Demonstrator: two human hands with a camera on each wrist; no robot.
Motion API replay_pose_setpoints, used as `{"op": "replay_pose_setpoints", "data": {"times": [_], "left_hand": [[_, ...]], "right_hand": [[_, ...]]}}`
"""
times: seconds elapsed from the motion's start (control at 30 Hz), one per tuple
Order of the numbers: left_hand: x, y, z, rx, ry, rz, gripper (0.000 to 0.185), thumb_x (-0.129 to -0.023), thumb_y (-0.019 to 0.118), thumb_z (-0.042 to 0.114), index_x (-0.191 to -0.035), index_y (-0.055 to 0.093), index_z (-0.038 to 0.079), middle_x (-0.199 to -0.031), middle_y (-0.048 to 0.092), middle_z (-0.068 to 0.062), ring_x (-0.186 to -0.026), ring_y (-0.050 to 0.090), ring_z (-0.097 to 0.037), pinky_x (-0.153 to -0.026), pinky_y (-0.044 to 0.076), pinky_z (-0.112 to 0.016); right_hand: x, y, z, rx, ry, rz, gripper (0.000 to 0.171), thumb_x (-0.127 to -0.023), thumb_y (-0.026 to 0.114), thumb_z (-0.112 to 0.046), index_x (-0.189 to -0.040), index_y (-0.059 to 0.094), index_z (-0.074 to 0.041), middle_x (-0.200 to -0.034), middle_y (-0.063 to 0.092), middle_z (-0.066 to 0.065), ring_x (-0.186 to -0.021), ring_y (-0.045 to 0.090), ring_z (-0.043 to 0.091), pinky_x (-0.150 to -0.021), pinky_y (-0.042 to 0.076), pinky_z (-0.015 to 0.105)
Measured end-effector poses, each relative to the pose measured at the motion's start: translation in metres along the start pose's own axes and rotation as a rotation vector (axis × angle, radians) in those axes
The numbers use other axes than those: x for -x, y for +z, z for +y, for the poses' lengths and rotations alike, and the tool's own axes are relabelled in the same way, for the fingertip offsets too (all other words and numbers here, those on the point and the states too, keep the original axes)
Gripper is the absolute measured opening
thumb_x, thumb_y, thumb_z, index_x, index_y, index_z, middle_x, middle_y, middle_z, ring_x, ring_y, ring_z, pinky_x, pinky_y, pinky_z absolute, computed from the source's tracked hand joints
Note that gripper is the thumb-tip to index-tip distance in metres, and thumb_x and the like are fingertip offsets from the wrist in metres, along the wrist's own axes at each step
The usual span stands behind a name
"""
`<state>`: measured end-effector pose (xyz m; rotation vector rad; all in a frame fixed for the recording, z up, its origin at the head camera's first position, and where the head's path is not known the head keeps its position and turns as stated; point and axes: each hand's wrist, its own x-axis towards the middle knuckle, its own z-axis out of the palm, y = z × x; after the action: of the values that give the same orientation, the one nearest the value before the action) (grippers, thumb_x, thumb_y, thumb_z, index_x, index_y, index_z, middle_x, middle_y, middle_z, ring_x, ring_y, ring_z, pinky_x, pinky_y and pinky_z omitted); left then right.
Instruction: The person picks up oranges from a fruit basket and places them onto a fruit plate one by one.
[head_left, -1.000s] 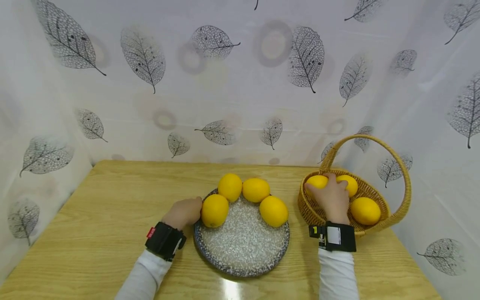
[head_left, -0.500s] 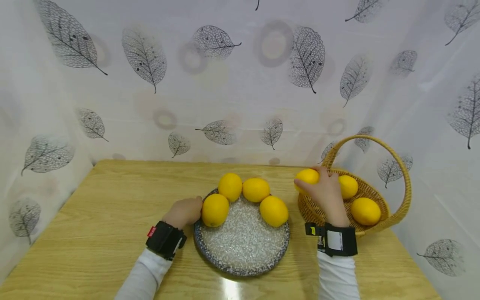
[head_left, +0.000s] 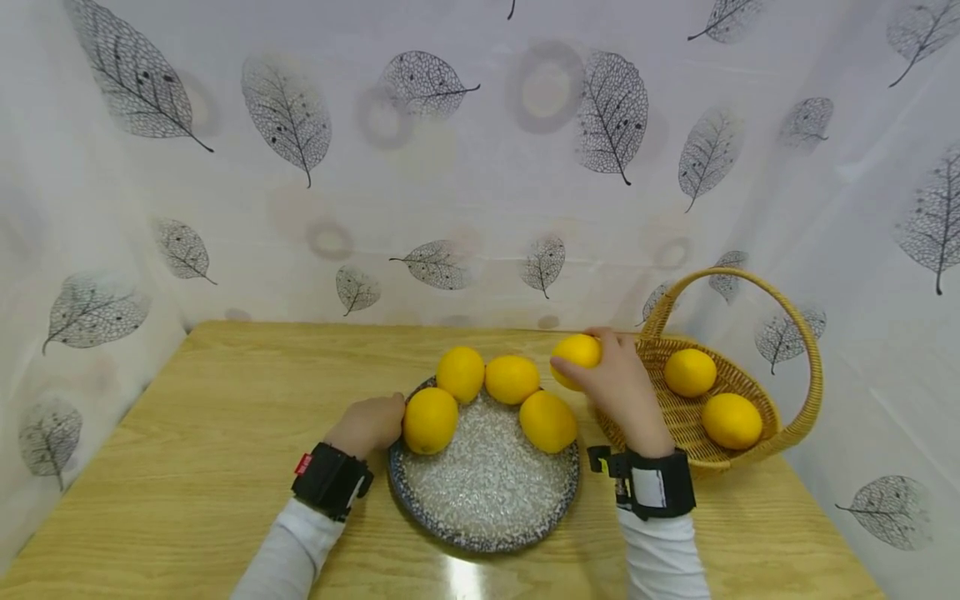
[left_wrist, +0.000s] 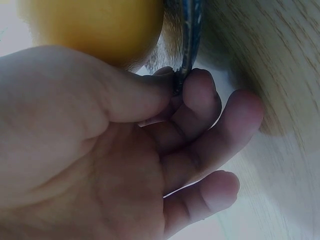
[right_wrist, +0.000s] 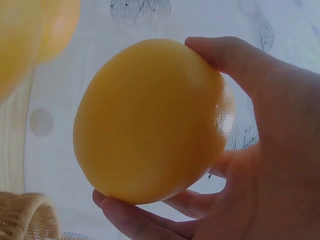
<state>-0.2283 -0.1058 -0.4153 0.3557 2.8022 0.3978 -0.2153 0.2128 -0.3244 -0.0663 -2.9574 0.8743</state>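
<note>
My left hand (head_left: 369, 425) pinches the left rim of a round speckled grey plate (head_left: 487, 500) between thumb and fingers, as the left wrist view shows close up. Several yellow lemons lie along the plate's back half, one of them a lemon (head_left: 431, 421) right beside that hand. Between the plate and the wicker basket (head_left: 772, 425), my right hand (head_left: 621, 383) holds another lemon (right_wrist: 150, 122) by its sides, thumb on one side and fingers on the other. It is raised near the plate's back right edge.
Two lemons, a rear lemon (head_left: 690, 372) and a front lemon (head_left: 731, 421), lie in the basket, whose tall arched handle (head_left: 813, 367) rises on the right. A leaf-printed curtain (head_left: 480, 208) borders the wooden table (head_left: 225, 450) at the back and sides.
The right hand has lifted a lemon out of the basket and carried it left toward the plate. The left hand stays at the plate's rim.
</note>
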Motion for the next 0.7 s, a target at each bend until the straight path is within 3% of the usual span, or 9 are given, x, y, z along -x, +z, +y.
{"op": "replay_pose_setpoints", "data": {"times": [0.4,0.7], "left_hand": [[0.0,0.001,-0.001,0.002,0.008,0.002,0.03,-0.105,0.046,0.006,-0.128,0.058,-0.009,-0.106,0.07,-0.022,-0.089,0.064,-0.027,-0.085,0.056,-0.047],[0.0,0.0,0.0,-0.002,0.007,0.004,0.029,-0.106,0.045,0.007,-0.127,0.058,-0.008,-0.102,0.069,-0.021,-0.085,0.061,-0.026,-0.082,0.055,-0.046]], "right_hand": [[0.008,0.023,-0.028,-0.003,-0.061,-0.015,0.078,-0.089,0.07,-0.056,-0.15,0.045,-0.014,-0.149,0.044,0.025,-0.119,0.059,0.04,-0.094,0.053,0.053],[0.01,0.044,-0.045,0.077,-0.118,-0.042,0.074,-0.086,0.072,-0.059,-0.14,0.053,-0.012,-0.133,0.053,0.023,-0.104,0.061,0.035,-0.083,0.054,0.046]]}}
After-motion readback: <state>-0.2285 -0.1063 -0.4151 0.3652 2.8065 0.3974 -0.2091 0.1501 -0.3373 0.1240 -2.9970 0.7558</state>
